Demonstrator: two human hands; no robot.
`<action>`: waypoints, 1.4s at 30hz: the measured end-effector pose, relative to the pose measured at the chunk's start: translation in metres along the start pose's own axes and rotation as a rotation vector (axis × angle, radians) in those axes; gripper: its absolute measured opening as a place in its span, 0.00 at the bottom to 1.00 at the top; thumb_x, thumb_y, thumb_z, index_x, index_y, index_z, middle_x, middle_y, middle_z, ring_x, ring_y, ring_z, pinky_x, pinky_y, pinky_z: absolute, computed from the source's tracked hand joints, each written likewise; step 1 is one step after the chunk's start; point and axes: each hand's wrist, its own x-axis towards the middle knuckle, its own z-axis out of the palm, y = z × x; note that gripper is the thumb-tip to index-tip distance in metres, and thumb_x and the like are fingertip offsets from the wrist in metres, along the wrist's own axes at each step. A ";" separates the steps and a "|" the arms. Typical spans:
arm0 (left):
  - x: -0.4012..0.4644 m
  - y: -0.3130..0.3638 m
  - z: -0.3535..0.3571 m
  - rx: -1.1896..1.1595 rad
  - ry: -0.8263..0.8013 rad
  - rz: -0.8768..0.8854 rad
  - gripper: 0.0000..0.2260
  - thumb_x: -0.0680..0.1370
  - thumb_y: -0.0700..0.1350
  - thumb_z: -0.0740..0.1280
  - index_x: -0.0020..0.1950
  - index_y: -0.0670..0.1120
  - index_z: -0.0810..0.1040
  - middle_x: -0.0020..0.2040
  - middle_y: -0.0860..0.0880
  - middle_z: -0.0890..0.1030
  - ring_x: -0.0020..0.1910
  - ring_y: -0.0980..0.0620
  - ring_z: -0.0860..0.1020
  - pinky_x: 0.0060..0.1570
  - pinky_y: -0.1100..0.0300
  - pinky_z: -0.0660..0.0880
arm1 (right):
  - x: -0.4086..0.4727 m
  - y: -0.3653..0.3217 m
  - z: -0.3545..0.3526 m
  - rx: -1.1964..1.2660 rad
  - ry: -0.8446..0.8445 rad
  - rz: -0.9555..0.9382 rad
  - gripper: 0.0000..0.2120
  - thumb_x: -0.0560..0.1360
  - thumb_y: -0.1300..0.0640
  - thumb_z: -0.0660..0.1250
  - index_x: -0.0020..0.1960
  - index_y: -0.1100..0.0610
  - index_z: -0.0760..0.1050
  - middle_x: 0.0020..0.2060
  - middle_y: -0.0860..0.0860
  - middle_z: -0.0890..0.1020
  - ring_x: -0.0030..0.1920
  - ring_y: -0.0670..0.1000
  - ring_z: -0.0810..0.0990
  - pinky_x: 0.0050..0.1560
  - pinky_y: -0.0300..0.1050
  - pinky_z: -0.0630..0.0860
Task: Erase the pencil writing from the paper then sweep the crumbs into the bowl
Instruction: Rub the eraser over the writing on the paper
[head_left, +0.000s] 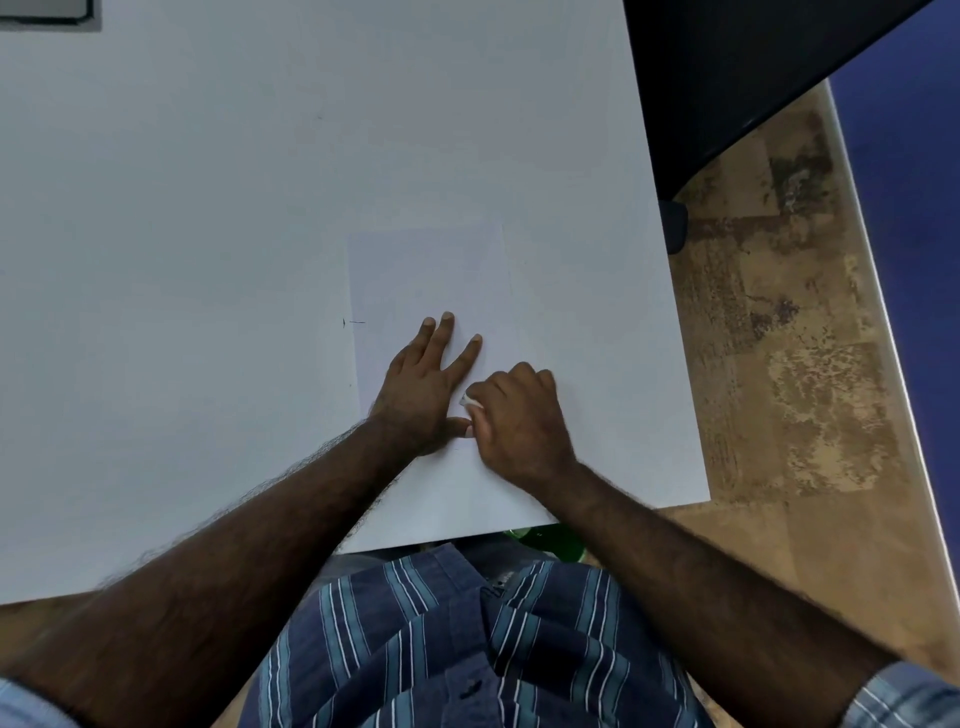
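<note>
At the near edge of the worktop (208, 208), a green bowl (550, 540) showed partly below the rim; its contents were hidden. It probably waited there to catch crumbs swept off. Farther in, the right hand (519, 421) kept its grip clenched round a white eraser (470, 401) on the paper (431, 270). Just left, the left hand (426, 384) lay released, fingers straight, likely steadying the sheet.

White paper (431, 270) lies flat on the table; small white eraser (470, 401) touches it; green bowl (550, 540) below the edge.
</note>
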 end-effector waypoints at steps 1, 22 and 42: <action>0.000 0.000 0.000 -0.006 0.000 -0.001 0.53 0.72 0.69 0.70 0.83 0.56 0.38 0.82 0.46 0.31 0.81 0.44 0.34 0.79 0.46 0.46 | 0.002 0.003 -0.002 -0.020 0.008 -0.009 0.14 0.81 0.49 0.61 0.56 0.52 0.84 0.48 0.49 0.85 0.50 0.55 0.78 0.52 0.54 0.69; 0.000 -0.002 0.004 -0.052 0.031 -0.012 0.57 0.71 0.68 0.72 0.83 0.50 0.37 0.82 0.47 0.32 0.82 0.45 0.34 0.80 0.48 0.46 | 0.027 0.007 -0.010 -0.001 0.099 0.178 0.08 0.81 0.54 0.66 0.53 0.53 0.83 0.45 0.49 0.84 0.48 0.56 0.77 0.49 0.53 0.67; 0.001 -0.001 0.002 -0.050 0.029 -0.021 0.57 0.71 0.69 0.72 0.83 0.50 0.37 0.82 0.48 0.32 0.82 0.46 0.34 0.80 0.48 0.46 | 0.000 -0.002 -0.006 0.000 0.015 0.033 0.09 0.80 0.52 0.68 0.57 0.52 0.84 0.48 0.49 0.85 0.50 0.56 0.78 0.50 0.53 0.66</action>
